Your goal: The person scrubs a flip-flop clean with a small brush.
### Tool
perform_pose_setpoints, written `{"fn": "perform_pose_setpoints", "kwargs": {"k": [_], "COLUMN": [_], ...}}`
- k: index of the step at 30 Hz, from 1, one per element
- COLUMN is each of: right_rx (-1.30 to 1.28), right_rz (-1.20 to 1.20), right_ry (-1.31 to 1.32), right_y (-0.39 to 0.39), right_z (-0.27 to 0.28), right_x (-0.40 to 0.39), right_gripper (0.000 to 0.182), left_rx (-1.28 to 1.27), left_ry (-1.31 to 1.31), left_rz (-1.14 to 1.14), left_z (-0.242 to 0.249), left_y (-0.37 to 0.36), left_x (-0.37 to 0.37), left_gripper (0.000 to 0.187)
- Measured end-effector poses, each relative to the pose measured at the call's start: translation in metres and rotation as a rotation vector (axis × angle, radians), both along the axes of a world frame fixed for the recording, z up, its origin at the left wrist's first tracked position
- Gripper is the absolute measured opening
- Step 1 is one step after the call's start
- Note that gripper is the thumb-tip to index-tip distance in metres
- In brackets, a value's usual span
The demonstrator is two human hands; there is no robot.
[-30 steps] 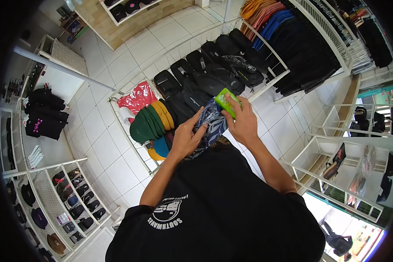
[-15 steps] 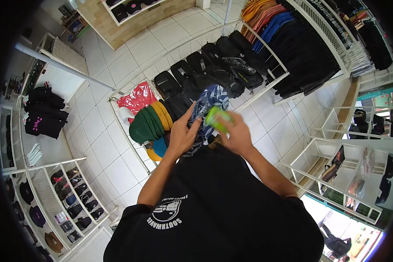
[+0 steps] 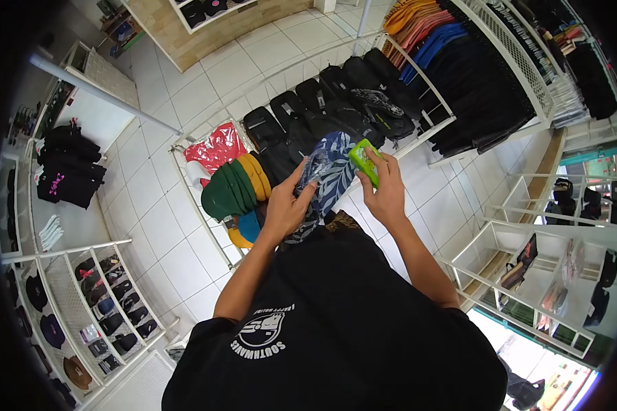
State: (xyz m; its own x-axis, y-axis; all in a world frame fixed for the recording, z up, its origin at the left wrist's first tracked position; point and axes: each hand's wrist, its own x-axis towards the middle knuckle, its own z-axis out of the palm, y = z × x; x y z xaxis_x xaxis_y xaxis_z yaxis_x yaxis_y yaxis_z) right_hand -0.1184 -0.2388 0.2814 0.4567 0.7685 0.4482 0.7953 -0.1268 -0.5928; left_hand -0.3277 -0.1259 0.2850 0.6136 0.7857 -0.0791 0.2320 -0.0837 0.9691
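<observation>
My left hand (image 3: pixel 289 209) is closed on a navy hat (image 3: pixel 334 164) with a pale leaf print, holding it in front of my chest. Its outline is soft, and part of it lies behind my fingers. In my right hand (image 3: pixel 387 192) is a small lime-green brush (image 3: pixel 365 163), gripped between thumb and fingers at the hat's right edge. The brush looks oblong; its bristles cannot be made out clearly. Just left of my left hand, green hats (image 3: pixel 227 192) and mustard hats (image 3: pixel 255 175) are nested in a row on the display rack.
Several black bags (image 3: pixel 301 113) lie along the white-framed rack (image 3: pixel 291 63), beside a red plastic-wrapped packet (image 3: pixel 216 147). Hanging shirts (image 3: pixel 425 41) stand at the upper right. A cap shelf (image 3: pixel 116 301) is at the lower left, and white shelves (image 3: pixel 521 274) at the right.
My right hand and the green brush, blurred over the hat before, have moved up and right to its edge. My left hand keeps its hold; more leaf print shows.
</observation>
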Motion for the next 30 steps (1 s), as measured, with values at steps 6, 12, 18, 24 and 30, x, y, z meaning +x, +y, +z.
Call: {"fn": "perform_pose_setpoints", "kwargs": {"k": [6, 12, 18, 24, 30], "right_rx": [-0.148, -0.179, -0.044, -0.217, -0.200], "right_rz": [0.262, 0.365, 0.037, 0.321, 0.353], "right_ry": [-0.164, -0.143, 0.025, -0.067, -0.099], "right_y": [-0.013, -0.014, 0.001, -0.016, -0.024], "right_z": [0.008, 0.013, 0.007, 0.012, 0.003], "right_x": [-0.012, -0.019, -0.006, -0.022, -0.030], "right_gripper": [0.061, 0.061, 0.061, 0.059, 0.059], "left_rx": [0.019, 0.026, -0.089, -0.079, -0.126], "left_ry": [-0.084, -0.064, -0.075, -0.102, -0.051], "left_rz": [0.017, 0.012, 0.006, -0.030, -0.005], "left_z": [-0.007, -0.009, -0.003, -0.008, -0.004], "left_y": [0.003, 0.004, 0.001, 0.007, 0.005], "left_x": [0.000, -0.003, -0.003, 0.001, 0.003], "left_gripper": [0.056, 0.057, 0.056, 0.056, 0.055]}}
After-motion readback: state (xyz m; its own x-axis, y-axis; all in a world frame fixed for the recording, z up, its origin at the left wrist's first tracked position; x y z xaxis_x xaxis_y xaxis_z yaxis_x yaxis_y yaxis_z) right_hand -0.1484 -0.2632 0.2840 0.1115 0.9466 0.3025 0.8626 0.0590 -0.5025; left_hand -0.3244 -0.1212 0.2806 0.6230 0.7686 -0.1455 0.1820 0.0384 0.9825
